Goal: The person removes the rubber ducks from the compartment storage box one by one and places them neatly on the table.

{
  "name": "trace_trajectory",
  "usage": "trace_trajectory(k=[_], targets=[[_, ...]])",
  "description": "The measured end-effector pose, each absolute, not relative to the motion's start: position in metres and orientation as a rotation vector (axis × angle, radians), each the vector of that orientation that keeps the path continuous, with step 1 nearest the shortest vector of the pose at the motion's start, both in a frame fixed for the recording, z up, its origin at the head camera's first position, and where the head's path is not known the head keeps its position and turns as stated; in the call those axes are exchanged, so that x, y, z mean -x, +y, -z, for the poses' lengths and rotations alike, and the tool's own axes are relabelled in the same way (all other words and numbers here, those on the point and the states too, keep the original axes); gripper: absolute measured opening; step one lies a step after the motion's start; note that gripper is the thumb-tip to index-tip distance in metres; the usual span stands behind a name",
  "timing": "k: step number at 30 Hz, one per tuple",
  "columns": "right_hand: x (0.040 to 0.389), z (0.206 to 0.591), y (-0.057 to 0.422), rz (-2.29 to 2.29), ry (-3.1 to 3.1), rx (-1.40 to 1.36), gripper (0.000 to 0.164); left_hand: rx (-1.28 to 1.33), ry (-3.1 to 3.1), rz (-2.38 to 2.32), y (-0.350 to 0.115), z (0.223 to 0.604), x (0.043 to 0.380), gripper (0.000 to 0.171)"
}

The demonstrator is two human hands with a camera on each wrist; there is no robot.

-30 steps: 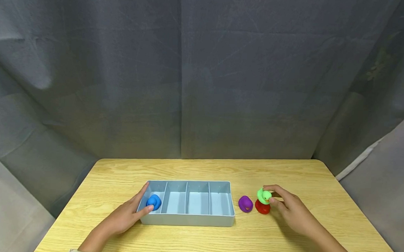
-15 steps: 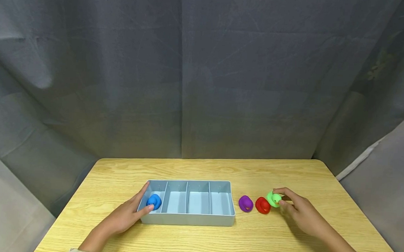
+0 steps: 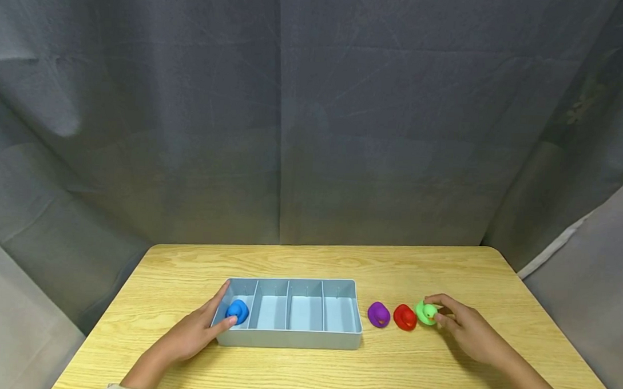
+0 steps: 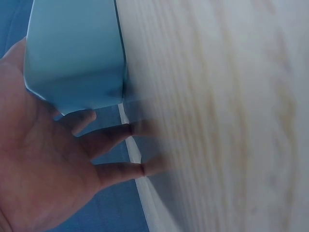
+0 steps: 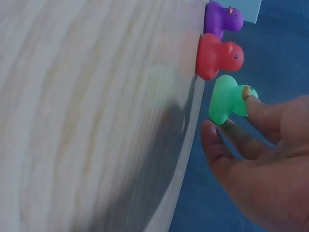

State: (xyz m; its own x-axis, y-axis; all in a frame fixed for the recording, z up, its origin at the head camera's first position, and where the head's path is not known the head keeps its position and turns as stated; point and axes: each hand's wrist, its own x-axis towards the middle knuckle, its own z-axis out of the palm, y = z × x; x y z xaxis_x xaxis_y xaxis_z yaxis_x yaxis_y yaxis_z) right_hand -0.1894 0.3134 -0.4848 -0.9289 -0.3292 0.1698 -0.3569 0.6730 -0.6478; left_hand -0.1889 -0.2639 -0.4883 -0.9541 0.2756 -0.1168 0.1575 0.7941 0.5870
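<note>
A grey-blue tray (image 3: pixel 288 339) with several compartments in a row sits on the table. My left hand (image 3: pixel 195 330) holds its left end, thumb over the front rim near a blue rubber duck (image 3: pixel 237 311) in the leftmost compartment. In the left wrist view the other fingers spread around the tray's end wall (image 4: pixel 75 58). My right hand (image 3: pixel 463 328) pinches a green rubber duck (image 5: pixel 224 100) between thumb and fingers, close to the tabletop. Just left of it a red rubber duck (image 3: pixel 405 317) stands on the table, then a purple rubber duck (image 3: pixel 379 315) nearer the tray.
The light wood table (image 3: pixel 305 377) carries the tray left of centre and the ducks in a row at its right. Grey curtains (image 3: pixel 313 131) hang behind the table and along both sides.
My right hand has carried the green duck right and down, from over the red duck to beside it, and the green duck has turned a little. The left hand and tray have stayed put.
</note>
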Motion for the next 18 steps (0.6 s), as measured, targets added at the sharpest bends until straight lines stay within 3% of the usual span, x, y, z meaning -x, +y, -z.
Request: trace_trajectory(k=[18], targets=[[0.1926,0.4897,0.319,-1.028,-2.918,-0.608,0.03,-0.341,2.783,-0.887,-0.2638,0.488,0.1891,0.083]])
